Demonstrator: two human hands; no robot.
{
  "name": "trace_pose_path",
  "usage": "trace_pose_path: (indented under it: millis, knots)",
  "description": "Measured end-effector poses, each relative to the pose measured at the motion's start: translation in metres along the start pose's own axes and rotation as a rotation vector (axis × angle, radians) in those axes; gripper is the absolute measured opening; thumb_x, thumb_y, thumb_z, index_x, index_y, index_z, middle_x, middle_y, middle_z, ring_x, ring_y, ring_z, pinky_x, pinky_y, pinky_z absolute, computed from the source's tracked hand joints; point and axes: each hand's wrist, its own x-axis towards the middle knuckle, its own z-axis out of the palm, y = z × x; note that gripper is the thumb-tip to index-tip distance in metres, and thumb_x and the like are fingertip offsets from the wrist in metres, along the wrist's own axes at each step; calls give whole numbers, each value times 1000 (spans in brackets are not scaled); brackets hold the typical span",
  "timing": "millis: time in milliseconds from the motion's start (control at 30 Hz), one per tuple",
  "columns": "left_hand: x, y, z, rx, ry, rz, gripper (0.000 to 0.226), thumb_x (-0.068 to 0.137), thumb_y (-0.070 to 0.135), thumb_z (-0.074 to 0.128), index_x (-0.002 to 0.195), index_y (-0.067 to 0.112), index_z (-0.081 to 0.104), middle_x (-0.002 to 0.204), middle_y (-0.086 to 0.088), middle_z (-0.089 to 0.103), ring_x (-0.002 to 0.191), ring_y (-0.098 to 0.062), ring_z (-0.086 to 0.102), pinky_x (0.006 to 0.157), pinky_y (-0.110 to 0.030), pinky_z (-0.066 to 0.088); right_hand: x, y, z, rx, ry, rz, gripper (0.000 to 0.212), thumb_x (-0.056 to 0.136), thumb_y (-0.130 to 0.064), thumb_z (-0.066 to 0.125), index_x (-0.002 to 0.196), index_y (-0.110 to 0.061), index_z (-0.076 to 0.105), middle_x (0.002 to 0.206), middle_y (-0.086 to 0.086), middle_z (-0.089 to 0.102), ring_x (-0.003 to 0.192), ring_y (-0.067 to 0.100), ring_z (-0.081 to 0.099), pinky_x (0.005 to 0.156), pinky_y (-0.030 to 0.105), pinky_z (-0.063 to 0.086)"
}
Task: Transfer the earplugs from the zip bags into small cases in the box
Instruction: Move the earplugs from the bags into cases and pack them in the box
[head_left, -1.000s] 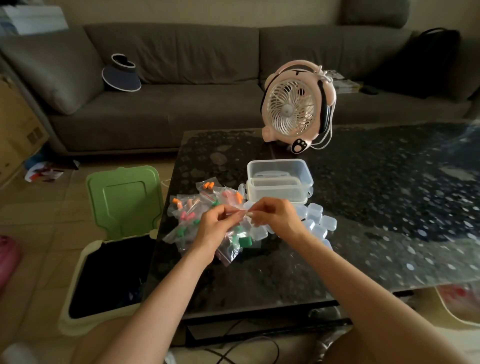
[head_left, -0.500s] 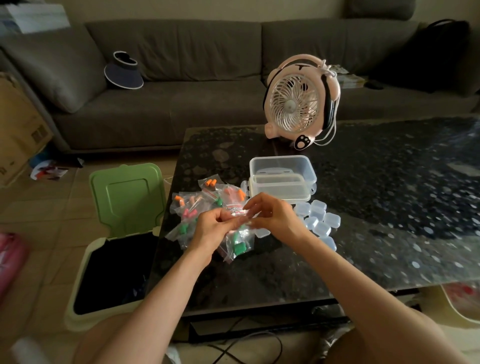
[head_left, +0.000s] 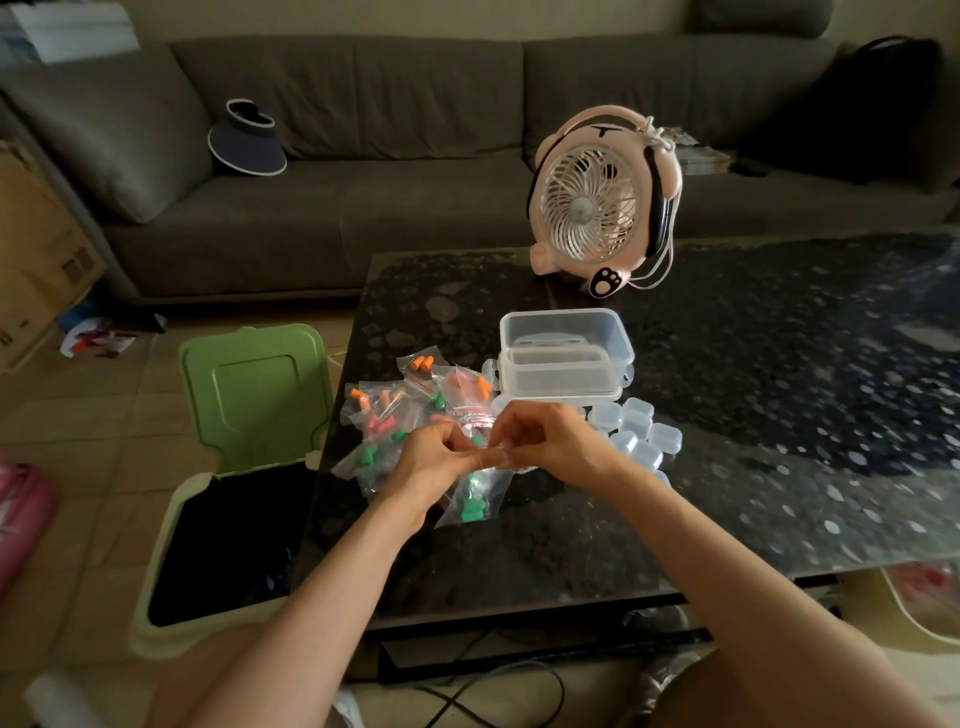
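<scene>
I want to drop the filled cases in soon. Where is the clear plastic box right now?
In the head view the clear plastic box sits on the dark table, just in front of the pink fan, beyond both hands, with the small cases clustered at its near right.

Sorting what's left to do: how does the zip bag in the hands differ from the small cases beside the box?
The zip bag is soft, crumpled film holding green earplugs; the small cases are rigid, boxy and look empty. The bag is pinched at its top by the left hand and right hand; the cases lie untouched on the table. Both are clear plastic.
</scene>
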Motion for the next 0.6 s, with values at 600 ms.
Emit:
trace_pose_path:
  millis: [600]
  knots:
    - [-2,-3,-4,-118,-192,168,25,69,28,77,82,17,58,71,3,60,67,-10,51,61,-22,40,-8,-1,-3,206,-2,-3,12,81,6,66,86,-4,66,76,9,64,65,10,61,65,25,55]
